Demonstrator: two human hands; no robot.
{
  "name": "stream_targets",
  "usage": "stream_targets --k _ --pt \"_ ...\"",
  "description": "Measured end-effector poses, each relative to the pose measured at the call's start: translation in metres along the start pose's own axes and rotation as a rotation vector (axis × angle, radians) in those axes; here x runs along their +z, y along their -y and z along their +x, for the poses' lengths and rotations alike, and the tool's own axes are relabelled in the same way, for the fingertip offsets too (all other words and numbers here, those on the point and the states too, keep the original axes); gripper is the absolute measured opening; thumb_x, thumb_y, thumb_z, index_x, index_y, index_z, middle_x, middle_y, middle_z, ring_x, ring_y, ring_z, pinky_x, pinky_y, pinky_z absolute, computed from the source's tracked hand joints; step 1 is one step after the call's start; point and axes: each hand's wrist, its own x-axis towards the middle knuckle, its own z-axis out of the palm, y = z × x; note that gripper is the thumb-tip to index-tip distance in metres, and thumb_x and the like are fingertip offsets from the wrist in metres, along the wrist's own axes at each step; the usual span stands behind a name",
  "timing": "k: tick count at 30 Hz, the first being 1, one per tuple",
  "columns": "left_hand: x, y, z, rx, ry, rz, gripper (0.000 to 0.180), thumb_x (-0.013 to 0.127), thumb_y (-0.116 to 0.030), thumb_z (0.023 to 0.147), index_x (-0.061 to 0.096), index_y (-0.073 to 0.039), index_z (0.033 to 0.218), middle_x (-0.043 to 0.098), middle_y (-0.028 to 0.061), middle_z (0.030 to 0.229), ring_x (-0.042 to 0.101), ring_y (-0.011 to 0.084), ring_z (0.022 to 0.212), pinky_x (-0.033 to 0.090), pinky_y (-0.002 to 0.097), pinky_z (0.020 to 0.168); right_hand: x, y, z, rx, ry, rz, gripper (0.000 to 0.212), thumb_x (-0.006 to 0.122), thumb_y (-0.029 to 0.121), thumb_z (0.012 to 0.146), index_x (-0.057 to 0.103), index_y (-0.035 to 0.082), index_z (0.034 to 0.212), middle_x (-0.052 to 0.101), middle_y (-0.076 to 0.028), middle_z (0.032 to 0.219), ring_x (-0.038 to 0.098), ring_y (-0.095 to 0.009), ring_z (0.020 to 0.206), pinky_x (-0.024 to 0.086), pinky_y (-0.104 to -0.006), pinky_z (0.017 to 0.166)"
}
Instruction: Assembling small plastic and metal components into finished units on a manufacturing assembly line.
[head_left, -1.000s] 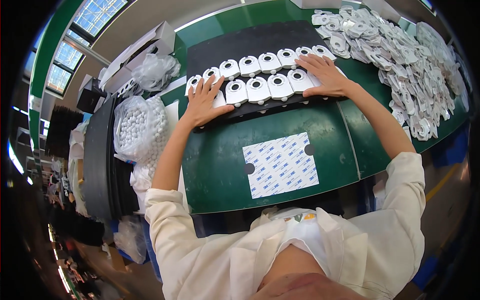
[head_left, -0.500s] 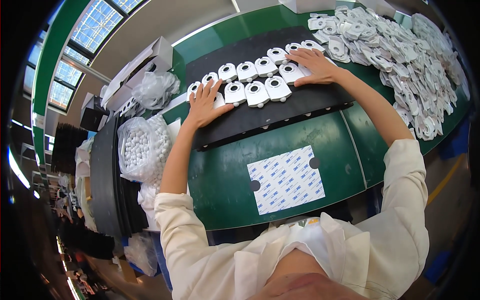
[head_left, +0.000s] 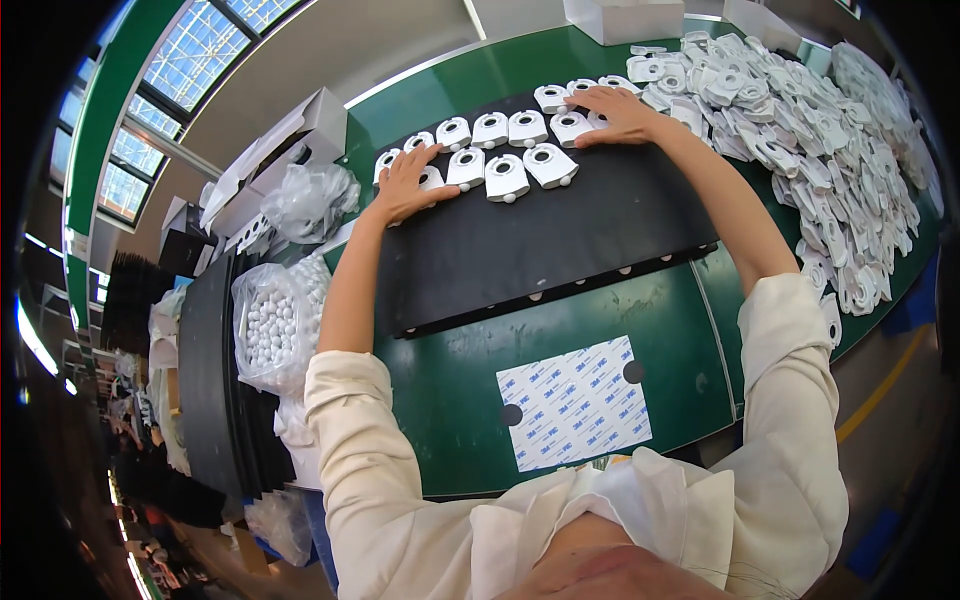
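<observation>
Head view: white plates (head_left: 506, 178), in two rows on the black board (head_left: 560, 235), are flanked by the left hand (head_left: 403, 188) and right hand (head_left: 618, 116), both open, spread over the row ends. Row-straightening is apparently being done; gentle, even inward pressure seems needed.

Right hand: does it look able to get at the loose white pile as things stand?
Probably yes: the loose pile starts just beside the right hand, with nothing visible standing between them. The hand would first have to leave the lined-up white parts it's spread over.
</observation>
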Motion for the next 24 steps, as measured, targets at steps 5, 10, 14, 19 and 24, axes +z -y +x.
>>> stream_targets --k 5,10,14,19,24 --pt "-0.009 -0.015 0.024 0.142 -0.273 -0.048 0.056 0.047 -0.054 0.082 0.047 -0.019 0.126 0.038 0.0076 0.137 0.026 0.0281 0.130 0.014 0.0553 0.103 0.004 0.025 0.022 -0.009 -0.250 0.062 0.061 0.051 0.060 0.077 0.056 0.014 0.118 0.046 -0.010 0.129 0.033 -0.027 0.125 0.022 -0.0445 0.103" --pt "0.010 -0.059 0.051 0.170 -0.220 0.165 0.042 0.043 -0.042 0.088 0.051 -0.019 0.122 0.048 0.0041 0.129 0.035 0.0262 0.126 0.016 0.0566 0.102 0.000 0.078 0.041 -0.142 -0.164 -0.051 0.034 0.063 0.043 0.076 0.067 0.014 0.093 0.063 -0.002 0.096 0.048 -0.020 0.104 0.032 -0.0393 0.093" --pt "0.021 -0.064 0.068 0.094 -0.239 0.173 0.036 0.044 -0.036 0.088 0.054 -0.019 0.119 0.054 0.0024 0.121 0.039 0.0259 0.123 0.017 0.0577 0.102 0.009 0.071 0.063 -0.097 -0.147 -0.087 0.025 0.063 0.034 0.078 0.066 0.014 0.093 0.062 -0.002 0.092 0.051 -0.020 0.097 0.034 -0.0381 0.088" --pt "0.025 -0.069 0.069 -0.004 -0.221 0.064 0.037 0.047 -0.035 0.087 0.054 -0.017 0.119 0.053 0.0059 0.122 0.042 0.0269 0.120 0.018 0.0579 0.101 0.022 0.068 0.064 -0.008 -0.226 -0.055 0.027 0.059 0.033 0.081 0.064 0.015 0.101 0.061 -0.005 0.102 0.049 -0.021 0.104 0.034 -0.0394 0.091" --pt "0.022 -0.066 0.051 0.168 -0.332 -0.127 0.047 0.047 -0.039 0.086 0.047 -0.011 0.125 0.047 0.0140 0.126 0.041 0.0304 0.118 0.027 0.0511 0.100 0.029 0.039 0.049 0.237 -0.285 -0.166 0.051 0.044 0.051 0.085 0.047 0.023 0.127 0.040 -0.007 0.135 0.031 -0.026 0.127 0.022 -0.0539 0.101"
